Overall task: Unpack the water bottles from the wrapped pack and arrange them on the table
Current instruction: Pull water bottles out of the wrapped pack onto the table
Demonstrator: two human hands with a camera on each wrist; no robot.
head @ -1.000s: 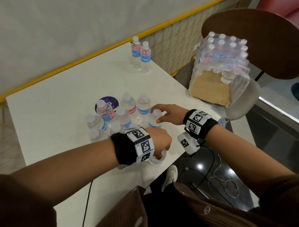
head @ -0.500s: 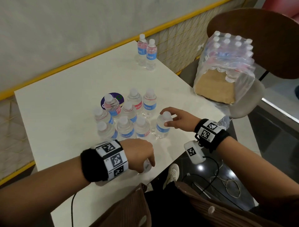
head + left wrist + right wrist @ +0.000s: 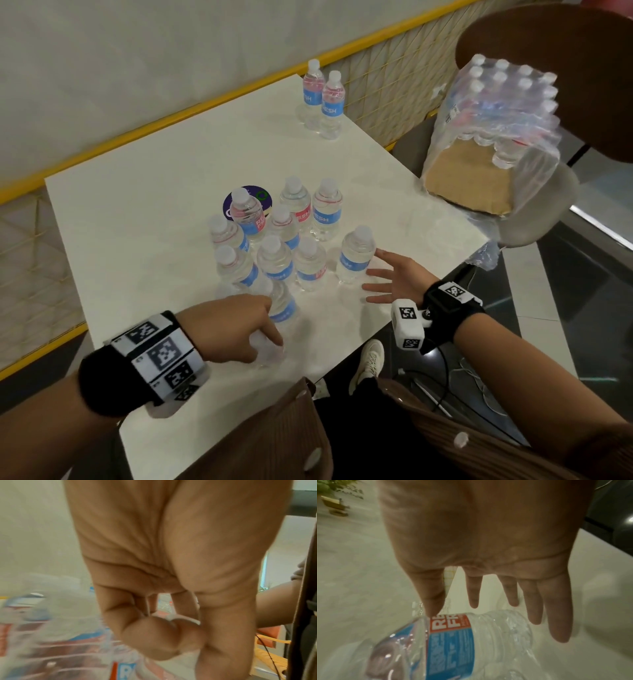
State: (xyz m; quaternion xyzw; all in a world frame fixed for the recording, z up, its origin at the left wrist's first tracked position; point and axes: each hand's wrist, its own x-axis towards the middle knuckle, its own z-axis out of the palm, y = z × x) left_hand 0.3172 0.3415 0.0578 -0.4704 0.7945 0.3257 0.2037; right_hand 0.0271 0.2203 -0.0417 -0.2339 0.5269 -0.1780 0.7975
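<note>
1. Beyond both hands, the table [image 3: 144,212] carries the bottles [image 3: 274,253] clustered upright.
2. Right of them, the wrapped pack [image 3: 493,113] waits on a chair.
3. Right hand [image 3: 394,281] fingers spread beside one bottle [image 3: 354,255], apparently released.
4. Left hand [image 3: 236,325] fingers curl around another bottle [image 3: 282,305], probably placing it.

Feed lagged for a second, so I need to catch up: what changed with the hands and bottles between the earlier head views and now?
The right hand let go of the bottle at the cluster's right edge; its fingers are now spread beside it. The left hand keeps its fingers curled on the nearest bottle, which now stands closer to the cluster. The two far bottles and the wrapped pack stayed put.
</note>
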